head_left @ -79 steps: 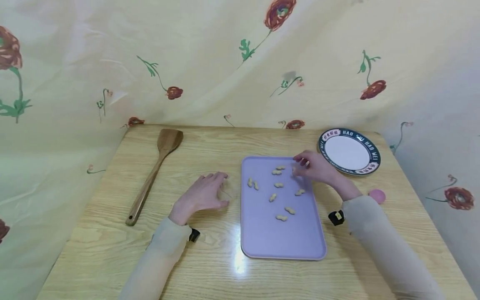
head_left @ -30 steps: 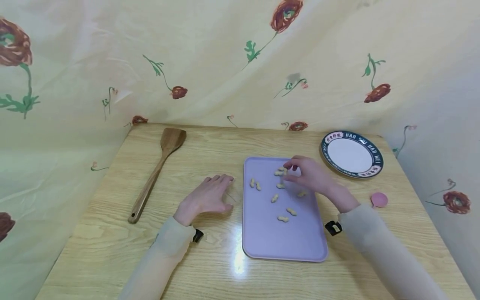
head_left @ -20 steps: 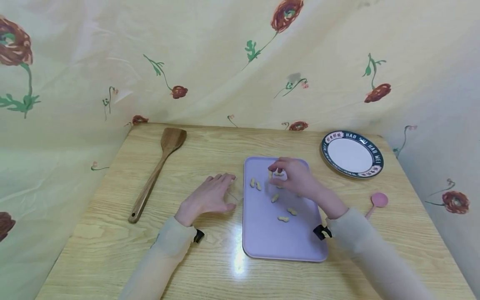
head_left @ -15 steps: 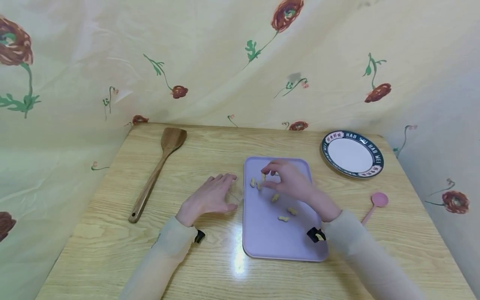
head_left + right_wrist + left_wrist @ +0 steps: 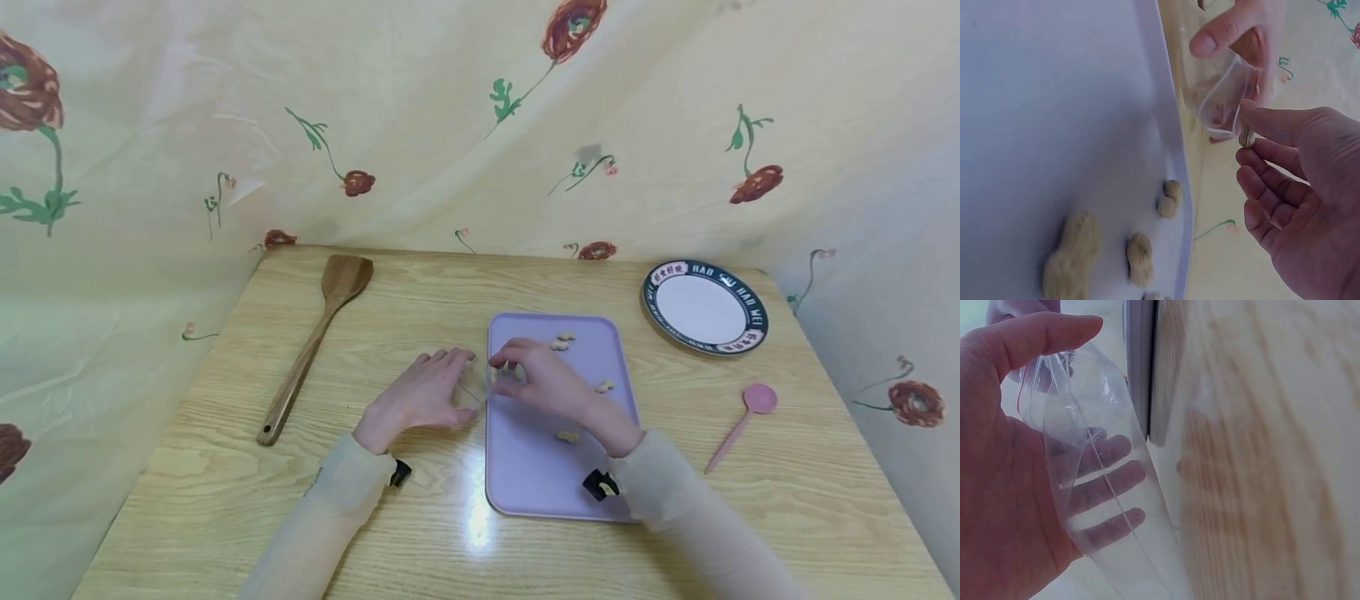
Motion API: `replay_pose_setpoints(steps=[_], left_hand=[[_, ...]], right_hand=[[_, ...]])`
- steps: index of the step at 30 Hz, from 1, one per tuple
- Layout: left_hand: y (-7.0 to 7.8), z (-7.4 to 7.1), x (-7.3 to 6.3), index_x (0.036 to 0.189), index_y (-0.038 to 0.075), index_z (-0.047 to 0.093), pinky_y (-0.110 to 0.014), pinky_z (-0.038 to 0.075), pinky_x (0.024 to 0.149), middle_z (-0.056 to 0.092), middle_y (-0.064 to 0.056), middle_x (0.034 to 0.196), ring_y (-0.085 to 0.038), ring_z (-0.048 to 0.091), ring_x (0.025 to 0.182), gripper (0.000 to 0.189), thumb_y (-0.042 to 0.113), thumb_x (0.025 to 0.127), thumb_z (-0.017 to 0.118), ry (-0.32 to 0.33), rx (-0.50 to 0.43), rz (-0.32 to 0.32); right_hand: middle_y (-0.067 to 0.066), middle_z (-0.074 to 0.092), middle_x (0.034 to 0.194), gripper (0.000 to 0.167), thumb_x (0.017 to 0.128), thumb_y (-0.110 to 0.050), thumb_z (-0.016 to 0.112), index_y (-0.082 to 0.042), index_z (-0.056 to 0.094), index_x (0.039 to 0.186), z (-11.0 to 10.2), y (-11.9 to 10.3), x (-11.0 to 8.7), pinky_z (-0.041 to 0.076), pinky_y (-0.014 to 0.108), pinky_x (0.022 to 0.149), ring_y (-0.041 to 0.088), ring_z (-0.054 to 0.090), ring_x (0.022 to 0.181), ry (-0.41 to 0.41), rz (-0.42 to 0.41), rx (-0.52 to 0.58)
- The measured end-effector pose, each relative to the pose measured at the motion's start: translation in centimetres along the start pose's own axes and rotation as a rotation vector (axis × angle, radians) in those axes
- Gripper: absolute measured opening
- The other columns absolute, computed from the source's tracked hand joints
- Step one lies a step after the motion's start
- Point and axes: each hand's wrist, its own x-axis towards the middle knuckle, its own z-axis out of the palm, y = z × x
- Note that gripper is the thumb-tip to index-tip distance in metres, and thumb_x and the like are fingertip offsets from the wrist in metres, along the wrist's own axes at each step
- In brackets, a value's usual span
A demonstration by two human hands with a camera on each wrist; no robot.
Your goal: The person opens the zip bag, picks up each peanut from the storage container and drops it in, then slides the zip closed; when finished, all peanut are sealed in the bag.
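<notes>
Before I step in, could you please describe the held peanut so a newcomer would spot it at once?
A lilac tray lies on the wooden table. Near its left edge, the right hand pinches one peanut close to a clear bag. It alone is held; the other peanuts in view lie on the tray.

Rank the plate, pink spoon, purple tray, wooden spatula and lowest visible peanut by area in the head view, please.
1. Purple tray
2. Plate
3. Wooden spatula
4. Pink spoon
5. Lowest visible peanut

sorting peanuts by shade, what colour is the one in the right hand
The peanut in the right hand is tan, seen best in the right wrist view.
</notes>
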Motion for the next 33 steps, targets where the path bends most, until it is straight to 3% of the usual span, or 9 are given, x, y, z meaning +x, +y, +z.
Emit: replay_pose_setpoints(steps=[9,23,33], left_hand=[[0.1,-0.1,0.1,0.145,0.009,0.042,-0.048,0.040,0.104,0.054,-0.008,0.138,-0.026,0.051,0.125,0.081,0.046,0.082,0.075,-0.010,0.016,-0.005],[0.0,0.0,0.0,0.145,0.010,0.042,-0.048,0.039,0.105,0.053,-0.006,0.140,-0.024,0.051,0.126,0.080,0.046,0.082,0.075,-0.014,0.006,-0.019],[-0.1,-0.3,-0.1,0.144,0.008,0.042,-0.048,0.041,0.101,0.056,-0.008,0.135,-0.024,0.053,0.119,0.078,0.044,0.083,0.076,0.002,-0.090,-0.003]], right_hand=[[0.004,0.066,0.104,0.030,0.085,-0.013,0.081,-0.001,0.071,0.111,0.9,-0.6,0.3,0.051,0.034,0.082,0.022,0.062,0.093,-0.035,0.032,-0.043],[0.005,0.067,0.103,0.029,0.085,-0.015,0.080,-0.003,0.072,0.110,1.3,-0.7,0.3,0.051,0.033,0.079,0.019,0.061,0.090,-0.039,0.044,-0.070],[0.003,0.067,0.100,0.023,0.087,-0.010,0.078,-0.002,0.073,0.107,0.7,-0.8,0.0,0.053,0.037,0.079,0.018,0.061,0.089,0.004,0.054,0.003]])
